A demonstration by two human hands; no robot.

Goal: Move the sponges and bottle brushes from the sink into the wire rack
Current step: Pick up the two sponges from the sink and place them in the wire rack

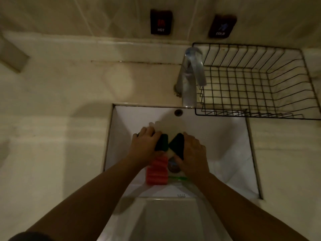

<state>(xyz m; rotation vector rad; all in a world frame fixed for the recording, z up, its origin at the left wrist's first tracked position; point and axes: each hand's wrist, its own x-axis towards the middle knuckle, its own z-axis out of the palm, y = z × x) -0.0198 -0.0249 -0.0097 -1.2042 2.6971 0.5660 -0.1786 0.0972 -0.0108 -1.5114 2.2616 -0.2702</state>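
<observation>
While both arms reach down into the white sink [231, 136], I count three sponges there. Nearest lies one ribbed red sponge [157, 173], with a green bottle-brush handle [178, 178] just to its right (I can make out only that one). My left hand [145, 147] has its fingers curled over one dark green sponge [162, 142]; my right hand [192, 153] grips a second dark green sponge [178, 145] beside the drain [172, 166]. Farther off stands one chrome faucet [190, 75], and right of it one black wire rack [257, 80] on the counter. On the far wall, two dark plaques read HOT [161, 22] and COLD [222, 26].
</observation>
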